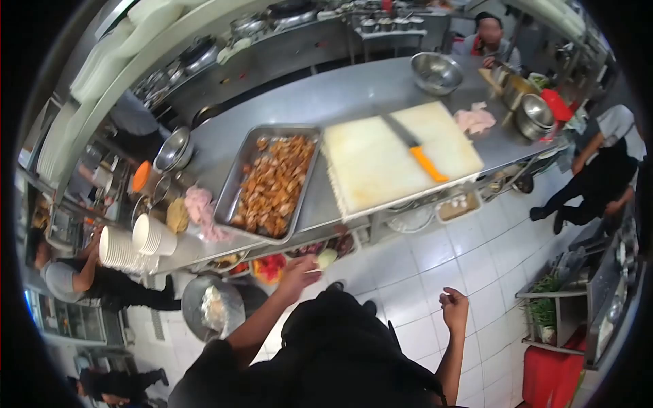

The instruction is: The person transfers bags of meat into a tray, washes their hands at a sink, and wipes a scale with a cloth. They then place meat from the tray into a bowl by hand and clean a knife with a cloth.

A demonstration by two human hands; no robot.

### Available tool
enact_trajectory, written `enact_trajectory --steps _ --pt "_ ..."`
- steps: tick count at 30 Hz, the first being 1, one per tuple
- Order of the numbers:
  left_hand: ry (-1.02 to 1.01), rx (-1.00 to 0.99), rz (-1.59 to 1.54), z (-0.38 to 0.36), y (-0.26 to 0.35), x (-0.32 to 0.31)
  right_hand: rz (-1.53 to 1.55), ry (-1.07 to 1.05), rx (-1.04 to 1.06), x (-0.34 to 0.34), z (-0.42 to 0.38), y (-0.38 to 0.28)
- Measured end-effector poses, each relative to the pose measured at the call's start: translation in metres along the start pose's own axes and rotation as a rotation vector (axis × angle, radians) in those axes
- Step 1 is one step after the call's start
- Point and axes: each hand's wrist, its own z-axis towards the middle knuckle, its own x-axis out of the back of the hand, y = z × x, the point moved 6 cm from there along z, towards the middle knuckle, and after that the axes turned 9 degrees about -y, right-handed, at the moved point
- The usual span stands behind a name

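My left hand is in front of the steel table's near edge, its fingers stretched out and nothing seen in them. Just past its fingertips in this view is a pale green roundish item, low under the table. Out to the right over the tiled floor, my right hand hangs with loosely bent fingers, holding nothing visible. On the table, a metal tray holds browned, chopped meat pieces. Beside it a knife with an orange handle lies across a white cutting board.
Pink cloths and metal bowls sit on the table. Stacked paper cups stand at its left end. A lined bin is on the floor at left. Several people are around; one person stands at right.
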Motion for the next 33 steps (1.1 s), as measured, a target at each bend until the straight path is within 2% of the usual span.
enact_trajectory --steps 4,6,8,11,13,16,17,19,21,23,27,29,33 --pt "0.236 -0.27 -0.246 -0.015 0.053 0.038 -0.034 -0.019 0.099 -0.002 0.038 -0.064" --pt "0.212 -0.379 -0.198 0.0 0.058 0.055 -0.094 -0.013 0.141 -0.003 0.058 -0.093" --pt "0.19 -0.375 -0.205 0.006 0.056 0.057 -0.231 -0.054 0.277 -0.008 0.069 -0.129" --pt "0.212 -0.307 -0.265 0.005 0.053 0.03 -0.234 -0.052 0.238 -0.001 0.079 -0.156" --pt "0.135 -0.228 -0.234 0.009 0.05 0.014 -0.163 -0.026 0.215 0.016 0.087 -0.156" --pt "-0.113 0.025 -0.108 0.013 0.05 -0.027 0.002 0.017 0.166 0.051 0.105 -0.141" --pt "-0.109 0.029 -0.108 0.014 0.055 -0.039 0.003 0.014 0.161 0.063 0.108 -0.139" --pt "-0.218 0.153 0.185 0.019 0.06 -0.071 0.087 0.102 0.129 0.09 0.112 -0.139" --pt "-0.254 0.129 0.234 0.034 0.072 -0.113 0.098 0.1 0.112 0.116 0.117 -0.141" --pt "-0.342 -0.028 0.396 0.049 0.084 -0.161 0.093 0.161 0.091 0.147 0.127 -0.133" --pt "-0.412 -0.136 0.466 0.081 0.076 -0.242 0.131 0.165 0.112 0.209 0.153 -0.107" --pt "-0.321 -0.115 0.528 0.086 0.072 -0.278 0.116 0.137 0.115 0.238 0.164 -0.097" --pt "-0.298 -0.204 0.482 0.096 0.054 -0.333 0.17 0.132 0.065 0.293 0.189 -0.077"
